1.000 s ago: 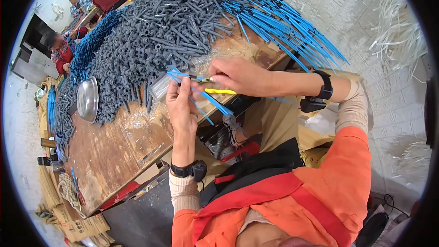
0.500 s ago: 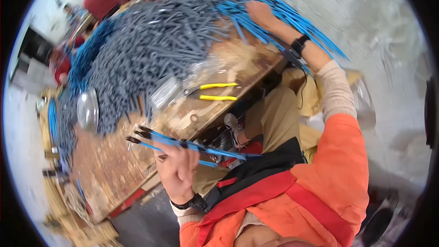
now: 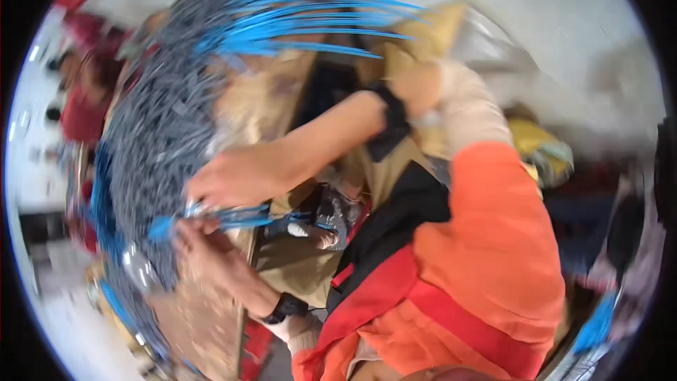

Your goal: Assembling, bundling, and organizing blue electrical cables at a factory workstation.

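People (image 3: 88, 102) are blurring, upper left, beyond our heaped table (image 3: 194, 317); our left hand (image 3: 203, 245) is pinching rods (image 3: 243, 220); our right hand's (image 3: 243, 178) grip we cannot tell.

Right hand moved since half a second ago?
Yes: against the table, the right hand went from the blue strips lying there back toward the person, beside the left hand.

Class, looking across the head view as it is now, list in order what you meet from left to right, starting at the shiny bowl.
Shiny bowl, left hand, left wristband, right orange sleeve, blurred blue bundle.
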### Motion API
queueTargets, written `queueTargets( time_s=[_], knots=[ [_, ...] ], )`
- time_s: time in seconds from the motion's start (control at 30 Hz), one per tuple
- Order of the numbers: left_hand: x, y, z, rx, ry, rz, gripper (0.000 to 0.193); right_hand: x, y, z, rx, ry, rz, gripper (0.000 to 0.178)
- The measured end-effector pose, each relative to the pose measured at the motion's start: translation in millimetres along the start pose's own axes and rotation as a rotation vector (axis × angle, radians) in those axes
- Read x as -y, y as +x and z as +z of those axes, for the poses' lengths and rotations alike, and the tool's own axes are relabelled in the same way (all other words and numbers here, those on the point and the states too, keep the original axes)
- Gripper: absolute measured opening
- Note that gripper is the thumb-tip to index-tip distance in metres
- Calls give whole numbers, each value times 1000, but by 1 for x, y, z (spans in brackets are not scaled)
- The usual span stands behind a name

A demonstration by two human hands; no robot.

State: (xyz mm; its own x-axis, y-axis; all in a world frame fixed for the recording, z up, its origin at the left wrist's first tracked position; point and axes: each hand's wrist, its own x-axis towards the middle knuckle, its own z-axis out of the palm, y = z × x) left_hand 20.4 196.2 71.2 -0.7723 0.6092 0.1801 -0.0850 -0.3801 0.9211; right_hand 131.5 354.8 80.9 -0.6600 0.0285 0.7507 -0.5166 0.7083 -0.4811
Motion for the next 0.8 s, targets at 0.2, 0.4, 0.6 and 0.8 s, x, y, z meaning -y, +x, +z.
queueTargets(
  time_s=[0.2,0.4,0.6,0.8],
  knots=[
    [-49,-57,-26,-128,-404,-168,11,-78,-9,-48,405,-637,98,15],
    [-53,-91,-66,560,-683,-75,14,-286,-4,-133,-204,-1113,245,11],
    [-48,-50,-21,250,-309,-180,6,-325,29,-141,333,-1261,443,8],
    [-27,-13,-29,242,-315,-245,10,-304,26,-157,450,-1360,413,6]
  ],
)
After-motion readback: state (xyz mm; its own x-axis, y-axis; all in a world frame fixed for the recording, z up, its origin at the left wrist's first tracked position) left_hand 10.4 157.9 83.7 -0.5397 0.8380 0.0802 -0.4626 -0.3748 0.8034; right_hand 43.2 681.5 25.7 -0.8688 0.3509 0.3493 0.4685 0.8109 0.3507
